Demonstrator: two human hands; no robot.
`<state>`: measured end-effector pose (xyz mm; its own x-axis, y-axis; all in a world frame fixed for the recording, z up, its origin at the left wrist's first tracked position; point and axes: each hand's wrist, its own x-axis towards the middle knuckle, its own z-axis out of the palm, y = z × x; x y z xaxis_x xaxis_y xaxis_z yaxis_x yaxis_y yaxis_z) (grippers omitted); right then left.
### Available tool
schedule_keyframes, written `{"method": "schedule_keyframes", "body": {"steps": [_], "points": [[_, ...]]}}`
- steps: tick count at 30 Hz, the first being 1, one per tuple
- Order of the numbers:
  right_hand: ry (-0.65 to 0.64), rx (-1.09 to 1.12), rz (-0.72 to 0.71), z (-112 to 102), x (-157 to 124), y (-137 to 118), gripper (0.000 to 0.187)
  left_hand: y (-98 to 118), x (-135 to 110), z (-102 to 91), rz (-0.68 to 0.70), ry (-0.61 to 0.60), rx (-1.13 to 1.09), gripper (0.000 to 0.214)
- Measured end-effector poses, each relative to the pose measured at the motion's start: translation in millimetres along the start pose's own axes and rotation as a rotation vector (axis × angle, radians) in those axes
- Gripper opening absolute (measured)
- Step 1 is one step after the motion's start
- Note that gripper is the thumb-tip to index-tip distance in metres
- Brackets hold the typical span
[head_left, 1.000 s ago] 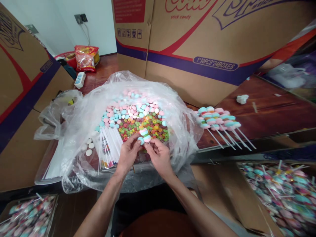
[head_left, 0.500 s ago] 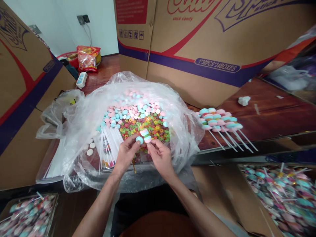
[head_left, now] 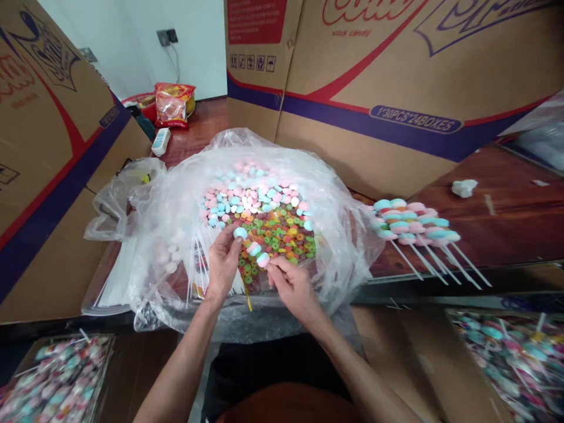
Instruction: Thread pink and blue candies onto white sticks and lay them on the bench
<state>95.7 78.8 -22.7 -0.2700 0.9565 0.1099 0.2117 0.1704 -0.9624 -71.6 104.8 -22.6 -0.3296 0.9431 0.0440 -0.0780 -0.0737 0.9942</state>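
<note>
My left hand (head_left: 225, 255) pinches a round blue candy (head_left: 240, 233) between thumb and fingertips. Just to its right, my right hand (head_left: 288, 279) is closed on a candy skewer (head_left: 258, 254) of stacked pink, white and blue pieces, tilted with its upper end toward the left hand. The stick itself is mostly hidden by my fingers. Behind the hands, small fruit-coloured candy rings (head_left: 282, 229) lie in an open clear plastic bag (head_left: 343, 217). Farther back in it are pink, blue and white round candies (head_left: 247, 198). White sticks (head_left: 205, 244) lie left of my left hand.
Several finished candy skewers (head_left: 414, 222) lie at the right on the table (head_left: 511, 217). Tall cardboard boxes (head_left: 352, 135) stand behind and to the left. Below the table edge, boxes of wrapped candy skewers (head_left: 520, 358) sit on both sides. A red snack packet (head_left: 173, 104) stands at the back left.
My hands have moved apart a little. The left, with the blue candy, has gone up and left relative to the skewer; the right tilts the skewer leftward. The view has shifted left.
</note>
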Motion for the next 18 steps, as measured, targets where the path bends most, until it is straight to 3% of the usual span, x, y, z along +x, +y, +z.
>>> {"method": "schedule_keyframes", "body": {"steps": [18], "points": [[0.072, -0.101, 0.011, 5, 1, 8, 0.025, -10, -7, 2.4, 0.066, 0.017, 0.226, 0.034]]}}
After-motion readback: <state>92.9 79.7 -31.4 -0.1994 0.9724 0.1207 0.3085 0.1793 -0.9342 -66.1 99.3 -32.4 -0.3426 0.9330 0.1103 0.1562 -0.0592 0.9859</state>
